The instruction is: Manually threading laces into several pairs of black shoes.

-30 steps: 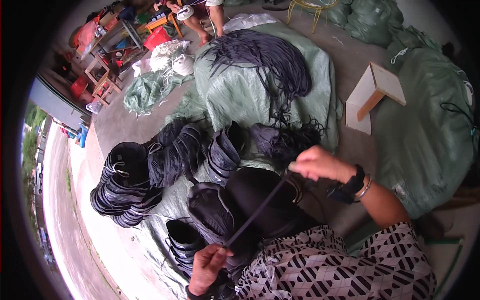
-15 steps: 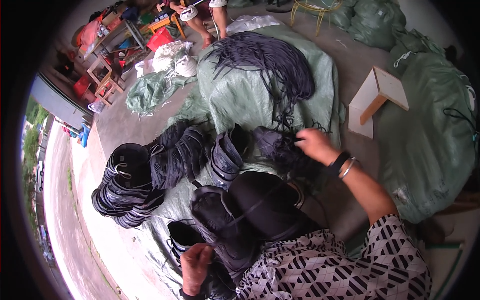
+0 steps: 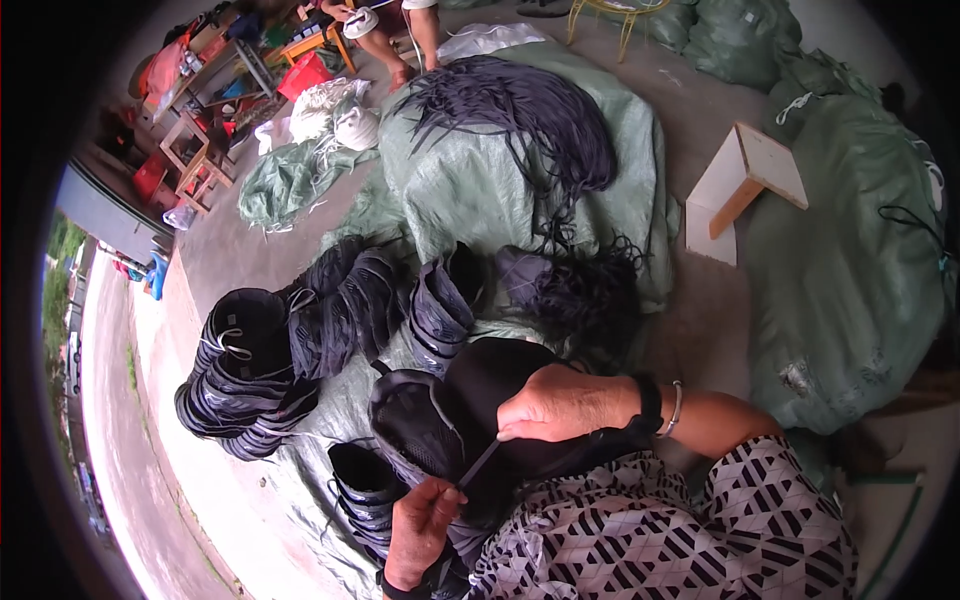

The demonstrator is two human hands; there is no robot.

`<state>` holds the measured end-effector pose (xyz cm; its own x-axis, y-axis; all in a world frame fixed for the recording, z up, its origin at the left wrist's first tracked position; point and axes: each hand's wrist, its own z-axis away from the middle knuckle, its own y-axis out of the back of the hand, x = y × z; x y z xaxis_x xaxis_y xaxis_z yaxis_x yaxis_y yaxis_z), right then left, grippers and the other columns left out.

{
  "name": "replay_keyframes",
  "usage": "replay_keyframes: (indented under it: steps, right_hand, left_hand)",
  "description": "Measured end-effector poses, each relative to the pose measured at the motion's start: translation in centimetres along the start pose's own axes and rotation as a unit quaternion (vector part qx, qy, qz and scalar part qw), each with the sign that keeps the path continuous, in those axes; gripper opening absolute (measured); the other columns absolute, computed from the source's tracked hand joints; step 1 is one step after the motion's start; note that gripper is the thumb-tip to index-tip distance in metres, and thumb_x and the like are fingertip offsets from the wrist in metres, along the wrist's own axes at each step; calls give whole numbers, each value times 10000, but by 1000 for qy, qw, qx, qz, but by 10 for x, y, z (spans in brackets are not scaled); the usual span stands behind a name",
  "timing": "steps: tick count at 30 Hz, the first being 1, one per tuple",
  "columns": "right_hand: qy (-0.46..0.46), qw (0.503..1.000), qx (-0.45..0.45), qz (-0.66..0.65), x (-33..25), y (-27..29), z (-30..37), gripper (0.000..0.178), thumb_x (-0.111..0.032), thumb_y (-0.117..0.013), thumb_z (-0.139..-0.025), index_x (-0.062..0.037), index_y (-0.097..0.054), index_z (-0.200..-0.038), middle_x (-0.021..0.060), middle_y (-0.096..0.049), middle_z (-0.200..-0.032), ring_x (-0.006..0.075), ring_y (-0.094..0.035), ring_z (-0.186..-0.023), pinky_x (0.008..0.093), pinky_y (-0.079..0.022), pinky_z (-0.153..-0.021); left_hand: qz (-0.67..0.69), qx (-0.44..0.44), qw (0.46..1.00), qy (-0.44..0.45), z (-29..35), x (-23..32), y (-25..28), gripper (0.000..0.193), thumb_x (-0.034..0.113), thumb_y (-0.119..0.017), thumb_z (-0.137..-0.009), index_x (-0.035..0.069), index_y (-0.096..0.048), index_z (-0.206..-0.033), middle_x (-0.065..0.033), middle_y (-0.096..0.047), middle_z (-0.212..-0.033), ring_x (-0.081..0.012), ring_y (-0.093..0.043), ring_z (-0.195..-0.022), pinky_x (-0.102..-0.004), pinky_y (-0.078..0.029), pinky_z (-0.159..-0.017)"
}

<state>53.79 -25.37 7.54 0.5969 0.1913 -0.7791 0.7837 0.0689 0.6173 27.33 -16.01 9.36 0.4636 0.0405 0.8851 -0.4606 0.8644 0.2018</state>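
Observation:
A dark shoelace (image 3: 481, 465) runs between my two hands over my lap. My right hand (image 3: 560, 405), with a dark band and a metal bracelet at the wrist, pinches its upper part. My left hand (image 3: 422, 525) is closed near the lace's lower end, its fingertips pressed together. Beneath and beside the hands lies a black shoe upper (image 3: 408, 410) with a mesh lining, partly covered by my hands. Left of it stands a nested stack of black shoe uppers (image 3: 362, 475).
More stacked black uppers (image 3: 245, 345) stand to the left on green sheeting. Ahead, a heap of dark laces (image 3: 530, 105) lies over a green sack (image 3: 450, 190). A small wooden stand (image 3: 745, 185) and a bulging green sack (image 3: 840, 270) are at right. Another person's legs (image 3: 425, 35) show at the back.
My right hand has come back from the dark bundle of laces toward my left hand, and the lace now stretches between them. My left hand has shifted slightly right. The view has shifted slightly.

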Motion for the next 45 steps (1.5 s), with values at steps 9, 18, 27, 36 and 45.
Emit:
replay_keyframes:
  steps: [9,18,27,36,45]
  right_hand:
    - [-64,968,242,3,11,31,14,138,-155,-608,-878,-36,-657,-828,71,-623,-645,153,-600,-520,279,-441,-485]
    - [-209,776,524,-283,86,73,57,214,-213,-575,-915,-38,-630,-804,1,-515,-524,63,-452,-430,205,-359,-412]
    - [-368,824,420,98,174,95,126,123,-142,-639,-812,-20,-635,-823,72,-609,-636,208,-600,-600,333,-490,-572]
    - [52,980,56,-185,-32,-50,-16,201,-175,-597,-897,-27,-599,-1032,139,-638,-837,280,-643,-790,329,-500,-699]
    - [-69,959,-176,-209,-28,-43,-18,150,-197,-585,-900,-50,-608,-879,122,-564,-559,262,-587,-498,355,-446,-501]
  left_hand:
    - [234,-84,968,19,13,-14,6,220,75,-427,-907,-7,-545,-741,-118,-644,-739,-174,-613,-705,-290,-480,-730]
    - [266,18,964,-4,36,-35,39,274,245,-534,-851,43,-532,-665,-111,-591,-608,-184,-561,-533,-366,-478,-817]
    - [145,97,984,29,46,-34,42,204,140,-511,-917,26,-596,-772,-76,-627,-673,-127,-593,-606,-247,-463,-572]
    - [-3,45,997,-66,6,-2,-20,115,75,-588,-900,-30,-633,-910,-66,-654,-733,-102,-613,-613,-237,-480,-562]
    - [-16,71,995,-72,3,-13,-25,130,77,-577,-913,-31,-647,-903,-28,-622,-691,-72,-578,-637,-212,-447,-575]
